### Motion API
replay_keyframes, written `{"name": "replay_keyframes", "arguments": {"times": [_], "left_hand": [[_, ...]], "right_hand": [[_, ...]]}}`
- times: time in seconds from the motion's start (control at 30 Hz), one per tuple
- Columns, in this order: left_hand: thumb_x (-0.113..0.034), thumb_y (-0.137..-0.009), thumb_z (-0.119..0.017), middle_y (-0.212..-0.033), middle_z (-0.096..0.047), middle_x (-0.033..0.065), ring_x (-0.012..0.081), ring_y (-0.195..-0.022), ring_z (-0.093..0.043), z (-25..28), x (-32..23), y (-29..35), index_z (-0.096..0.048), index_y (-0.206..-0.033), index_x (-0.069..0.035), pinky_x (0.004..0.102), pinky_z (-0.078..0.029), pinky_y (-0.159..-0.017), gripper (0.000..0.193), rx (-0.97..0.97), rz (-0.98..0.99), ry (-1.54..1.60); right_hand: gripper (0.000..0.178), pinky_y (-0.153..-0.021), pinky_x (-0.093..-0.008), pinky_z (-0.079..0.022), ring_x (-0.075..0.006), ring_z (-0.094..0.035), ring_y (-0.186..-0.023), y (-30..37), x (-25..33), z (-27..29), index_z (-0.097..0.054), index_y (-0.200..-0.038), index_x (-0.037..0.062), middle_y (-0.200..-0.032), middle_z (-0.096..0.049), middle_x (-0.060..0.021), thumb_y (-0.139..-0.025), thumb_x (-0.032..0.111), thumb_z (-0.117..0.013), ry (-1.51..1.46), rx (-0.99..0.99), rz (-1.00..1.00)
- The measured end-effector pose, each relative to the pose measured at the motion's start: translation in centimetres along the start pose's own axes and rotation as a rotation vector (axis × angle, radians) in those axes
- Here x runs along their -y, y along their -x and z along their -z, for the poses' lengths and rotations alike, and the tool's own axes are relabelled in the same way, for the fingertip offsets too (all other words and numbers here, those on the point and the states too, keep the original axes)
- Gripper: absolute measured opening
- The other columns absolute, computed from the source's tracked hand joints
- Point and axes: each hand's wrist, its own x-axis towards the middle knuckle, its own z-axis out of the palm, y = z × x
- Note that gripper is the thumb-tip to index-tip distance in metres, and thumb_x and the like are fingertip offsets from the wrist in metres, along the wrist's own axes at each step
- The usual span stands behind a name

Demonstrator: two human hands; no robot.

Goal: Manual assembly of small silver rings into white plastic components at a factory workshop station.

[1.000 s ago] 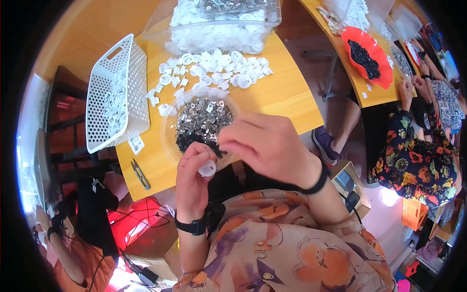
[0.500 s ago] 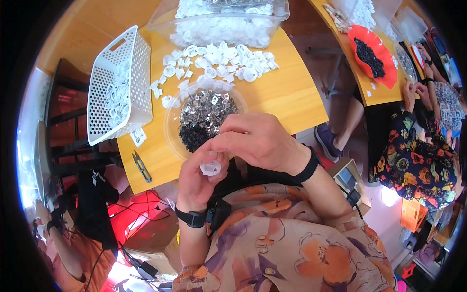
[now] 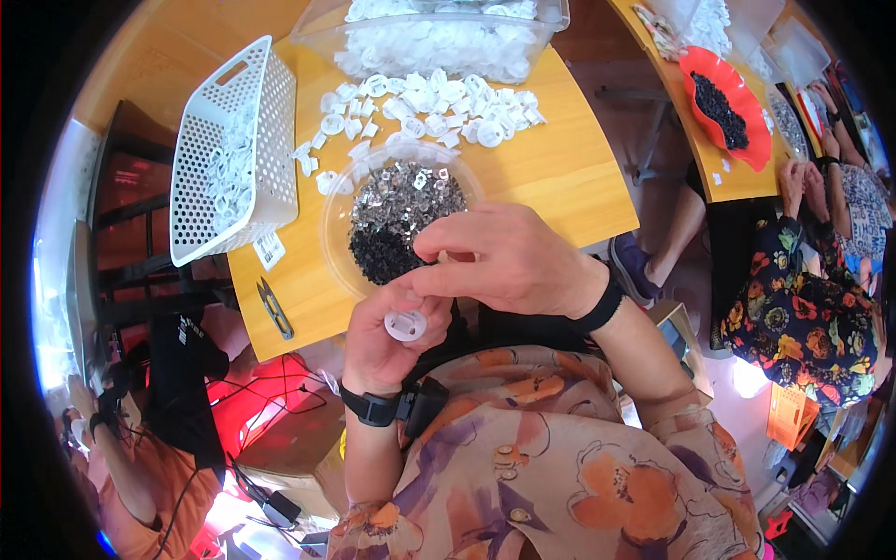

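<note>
Small assembly workshop, wooden worktables [image 3: 569,168], bins of white plastic parts [image 3: 439,42], co-workers seated nearby

Bright, even light; sharp centre, fisheye bending and dark vignette at edges.

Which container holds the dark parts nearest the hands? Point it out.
The clear bowl, right in front of the hands. The red dish also holds dark pieces but sits on the other table, far right.
</note>
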Motion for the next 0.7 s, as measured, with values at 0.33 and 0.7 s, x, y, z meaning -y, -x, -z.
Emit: {"name": "replay_keyframes", "arguments": {"times": [0.33, 0.7], "left_hand": [[-0.029, -0.092, -0.047, -0.063, -0.041, 0.0010, 0.0073, -0.048, -0.032, -0.3, -0.2, 0.0, -0.050, -0.077, -0.007, 0.0225, -0.023, -0.043, 0.027, -0.043, -0.051, -0.120], [-0.026, -0.093, -0.048, -0.060, -0.041, -0.0082, -0.0004, -0.051, -0.032, -1.5, 0.5, 0.0, -0.053, -0.069, -0.011, 0.0181, -0.019, -0.046, 0.029, -0.366, -0.308, -0.643]], "right_hand": [[0.011, -0.063, -0.0318, -0.043, -0.0225, -0.056, -0.076, 0.6, 0.0, -0.1, -0.054, -0.090, 0.0093, -0.090, -0.056, -0.0035, -0.081, 0.012, -0.059, 0.013, 0.142, -0.132], [0.009, -0.063, -0.0352, -0.042, -0.0263, -0.056, -0.075, 1.6, 1.1, -0.7, -0.052, -0.088, 0.0081, -0.082, -0.053, -0.0060, -0.086, 0.014, -0.057, -0.066, 0.106, -0.353]]}}
